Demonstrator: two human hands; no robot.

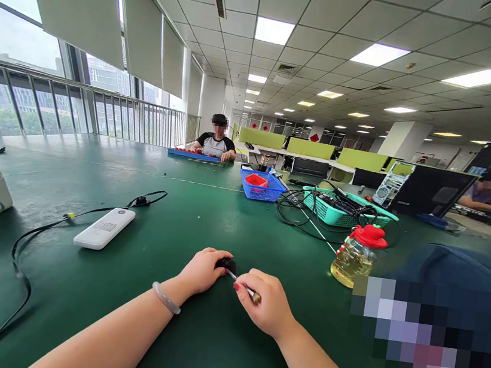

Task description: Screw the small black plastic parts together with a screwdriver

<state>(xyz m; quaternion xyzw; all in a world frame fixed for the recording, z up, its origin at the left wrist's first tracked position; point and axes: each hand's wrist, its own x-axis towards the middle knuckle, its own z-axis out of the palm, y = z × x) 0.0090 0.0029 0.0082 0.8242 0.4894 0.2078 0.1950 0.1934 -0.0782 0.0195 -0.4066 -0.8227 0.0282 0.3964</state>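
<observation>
Showing, at the centre of the clock face, a small black part (pixel 228 264) on or just above the green table (pixel 205 215), grasped from its left side between thumb and fingers of the left hand (pixel 203 271). Showing also, towards 4 o'clock from the part, a screwdriver (pixel 255 297) clasped in the right hand (pixel 266 303), with the shaft aimed at 10 o'clock and the tip at the part; impossible to tell whether seated in it. To be judged light, stiff and smooth, hence apt to twist or slip under pressure; too small and covered to rate for fragility. Best held by the sides, clear of the tip; in the screwdriver's case, by the handle.

Note, near at 2 o'clock, a clear jar (pixel 354 263) with a red lid, partly filled with yellowish liquid; at 10 o'clock, a white power bank (pixel 104 229) beside a black cable (pixel 14 250). Note farther off, just past 12 o'clock, a blue basket (pixel 261 194) containing a red tray (pixel 256 180), and at 1 o'clock a green basket (pixel 329 213) heaped with dark cables (pixel 351 204). Farthest, just before 12 o'clock: in front of a seated co-worker (pixel 217 144), a shallow blue tray (pixel 192 155) of small red pieces.
</observation>
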